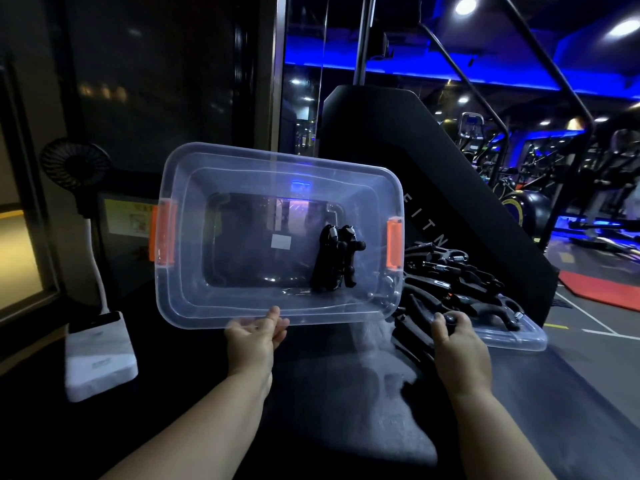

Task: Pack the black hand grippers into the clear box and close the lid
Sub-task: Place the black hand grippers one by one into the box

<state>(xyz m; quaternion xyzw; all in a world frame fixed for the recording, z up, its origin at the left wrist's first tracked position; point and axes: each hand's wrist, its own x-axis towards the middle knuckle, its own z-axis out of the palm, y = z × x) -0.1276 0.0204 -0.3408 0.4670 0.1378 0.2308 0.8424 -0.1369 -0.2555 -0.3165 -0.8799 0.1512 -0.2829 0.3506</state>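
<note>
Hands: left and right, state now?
Left hand: holds the clear box by its near rim.
Right hand: grips a black hand gripper.

Wide open mouth of the clear box [180, 299], tilted toward the camera, nothing across it. Inside, bare floor across left and middle; right end taken by two black hand grippers [334, 258] close to the right wall. Middle of the near rim taken by the left grip [254, 336], pinching it. Orange latches [162, 233] jutting at both short ends. Open passage over bare desk [166, 358] between the two forearms. Right of the box, crowded: loose hand grippers [450, 282] heaped on the lid [519, 337], right grip [457, 337] curled on one at the near edge. Left flank blocked by fan [76, 168] and its white base [100, 355]; behind, black machine [381, 133].
</note>
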